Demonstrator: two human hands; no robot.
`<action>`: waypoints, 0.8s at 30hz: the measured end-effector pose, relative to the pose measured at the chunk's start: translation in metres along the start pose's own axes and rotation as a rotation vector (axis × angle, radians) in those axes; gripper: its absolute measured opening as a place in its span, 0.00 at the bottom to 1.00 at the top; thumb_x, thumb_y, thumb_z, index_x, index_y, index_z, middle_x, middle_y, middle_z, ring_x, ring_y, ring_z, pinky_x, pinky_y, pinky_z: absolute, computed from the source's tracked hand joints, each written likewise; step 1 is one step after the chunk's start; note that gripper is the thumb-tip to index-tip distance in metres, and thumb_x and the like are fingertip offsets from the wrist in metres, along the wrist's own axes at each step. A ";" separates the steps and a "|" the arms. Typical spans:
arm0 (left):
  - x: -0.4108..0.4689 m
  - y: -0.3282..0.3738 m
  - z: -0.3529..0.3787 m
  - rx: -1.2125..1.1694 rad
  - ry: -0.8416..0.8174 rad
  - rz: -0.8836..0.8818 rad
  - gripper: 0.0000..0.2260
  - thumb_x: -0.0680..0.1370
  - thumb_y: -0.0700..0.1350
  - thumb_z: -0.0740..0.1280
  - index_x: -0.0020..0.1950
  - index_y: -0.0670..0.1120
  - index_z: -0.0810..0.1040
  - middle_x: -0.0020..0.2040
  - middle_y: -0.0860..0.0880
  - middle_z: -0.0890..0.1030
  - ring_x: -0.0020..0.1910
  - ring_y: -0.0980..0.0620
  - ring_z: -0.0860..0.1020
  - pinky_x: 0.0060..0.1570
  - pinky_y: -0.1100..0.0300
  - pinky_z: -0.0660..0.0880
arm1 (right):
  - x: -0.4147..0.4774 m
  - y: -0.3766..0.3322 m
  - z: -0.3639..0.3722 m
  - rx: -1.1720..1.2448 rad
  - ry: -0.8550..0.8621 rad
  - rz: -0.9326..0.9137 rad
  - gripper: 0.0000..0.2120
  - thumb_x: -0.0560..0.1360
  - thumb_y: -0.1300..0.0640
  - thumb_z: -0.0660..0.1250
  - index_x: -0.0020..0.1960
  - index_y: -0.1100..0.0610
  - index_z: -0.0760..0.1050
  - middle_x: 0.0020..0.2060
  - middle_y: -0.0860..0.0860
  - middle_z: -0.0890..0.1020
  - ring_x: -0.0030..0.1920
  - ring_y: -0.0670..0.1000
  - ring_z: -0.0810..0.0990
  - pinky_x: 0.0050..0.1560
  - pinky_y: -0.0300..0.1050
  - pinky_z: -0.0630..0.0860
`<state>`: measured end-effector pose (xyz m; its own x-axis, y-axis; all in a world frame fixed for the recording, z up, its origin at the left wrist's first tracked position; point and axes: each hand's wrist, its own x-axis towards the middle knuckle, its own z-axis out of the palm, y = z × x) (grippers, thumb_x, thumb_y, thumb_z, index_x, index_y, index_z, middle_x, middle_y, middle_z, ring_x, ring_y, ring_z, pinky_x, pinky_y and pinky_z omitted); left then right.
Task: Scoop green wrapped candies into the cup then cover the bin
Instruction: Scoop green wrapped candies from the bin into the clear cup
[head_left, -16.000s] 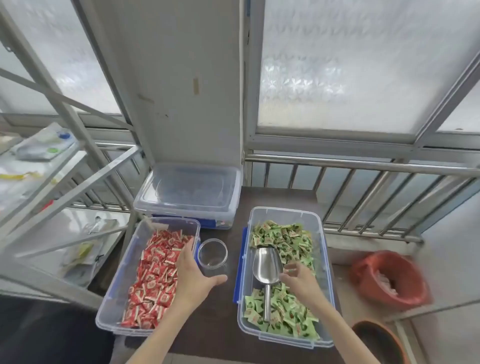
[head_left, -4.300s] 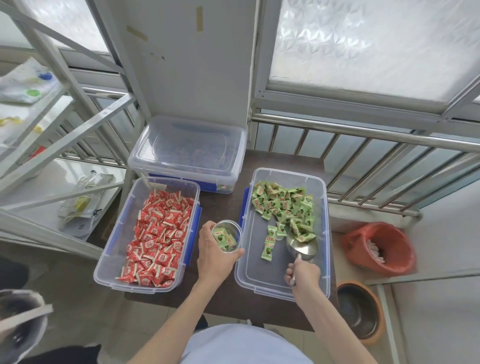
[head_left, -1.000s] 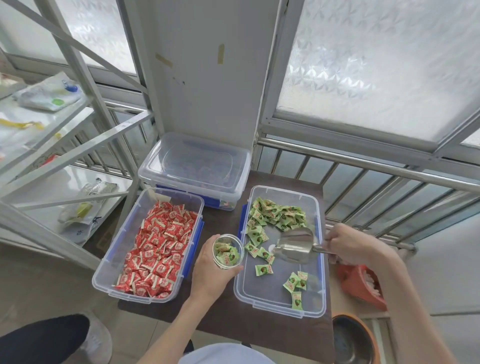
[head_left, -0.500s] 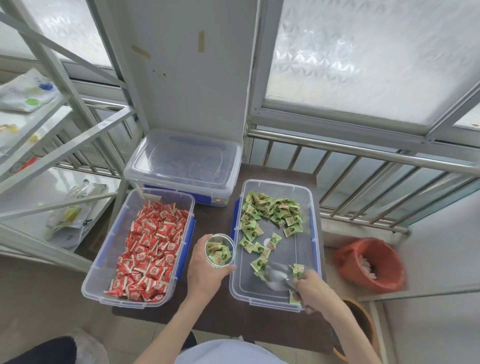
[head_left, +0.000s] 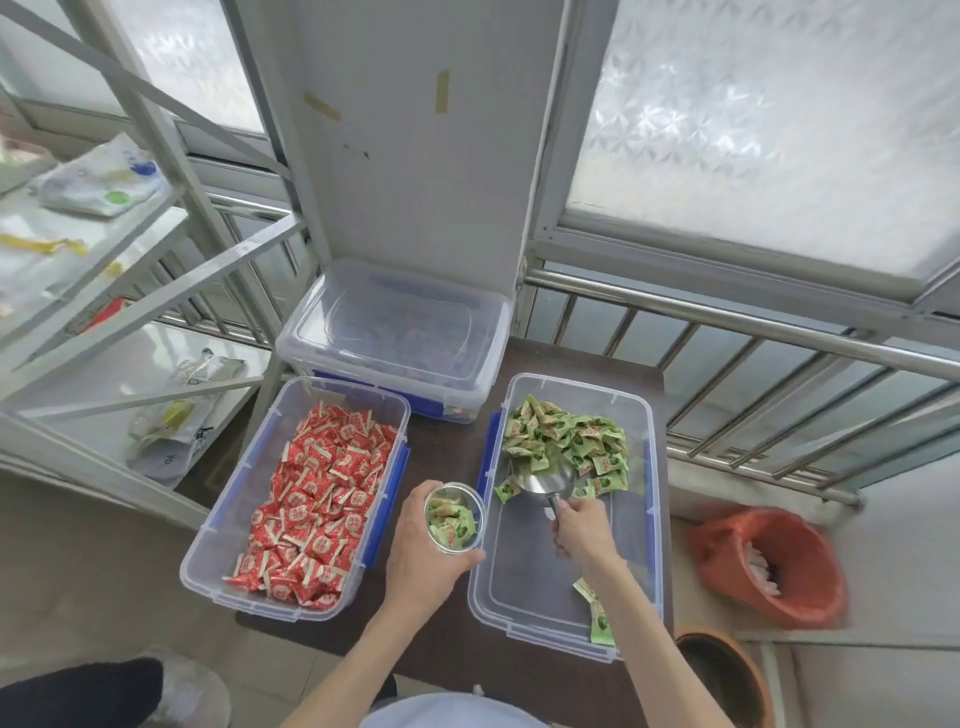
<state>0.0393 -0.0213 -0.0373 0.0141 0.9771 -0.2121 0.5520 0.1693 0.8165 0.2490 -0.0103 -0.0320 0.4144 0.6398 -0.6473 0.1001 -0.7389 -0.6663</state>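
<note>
A clear bin (head_left: 652, 519) on the right of the dark table holds green wrapped candies (head_left: 566, 436) heaped at its far end; a few lie near its front corner. My right hand (head_left: 582, 530) grips the handle of a metal scoop (head_left: 543, 483), whose bowl is pushed into the near edge of the heap. My left hand (head_left: 421, 551) holds a clear cup (head_left: 453, 519) between the two bins, partly filled with green candies.
A clear bin of red wrapped candies (head_left: 317, 499) sits on the left. A lidded clear bin (head_left: 395, 332) stands behind, against the wall. A railing runs along the right. An orange basket (head_left: 769, 566) and a brown pot (head_left: 722, 675) stand on the floor at the right.
My right hand has pushed the scoop from the near end of the bin forward into the candy heap. The cup stays in my left hand.
</note>
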 end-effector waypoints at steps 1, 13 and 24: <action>0.001 -0.001 0.000 0.010 -0.002 -0.002 0.41 0.59 0.49 0.83 0.66 0.59 0.65 0.60 0.57 0.74 0.60 0.56 0.75 0.58 0.59 0.76 | 0.005 -0.002 0.000 0.016 -0.001 0.012 0.15 0.81 0.58 0.59 0.36 0.61 0.70 0.26 0.55 0.73 0.23 0.51 0.68 0.26 0.42 0.67; 0.006 0.007 0.001 0.089 0.003 -0.110 0.42 0.62 0.52 0.82 0.68 0.59 0.60 0.63 0.56 0.70 0.63 0.53 0.72 0.59 0.51 0.76 | 0.006 0.020 0.013 -0.045 0.057 0.003 0.16 0.79 0.61 0.56 0.33 0.62 0.70 0.24 0.55 0.71 0.26 0.52 0.68 0.28 0.44 0.65; 0.003 0.010 0.000 0.099 -0.002 -0.131 0.43 0.63 0.50 0.81 0.70 0.57 0.59 0.64 0.56 0.68 0.65 0.52 0.71 0.59 0.53 0.75 | 0.017 0.017 0.043 0.294 0.054 0.098 0.11 0.81 0.62 0.56 0.43 0.61 0.74 0.34 0.56 0.77 0.27 0.50 0.72 0.27 0.42 0.69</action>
<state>0.0450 -0.0166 -0.0301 -0.0619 0.9473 -0.3142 0.6290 0.2815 0.7246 0.2185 -0.0023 -0.0703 0.4577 0.5503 -0.6983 -0.2058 -0.6985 -0.6853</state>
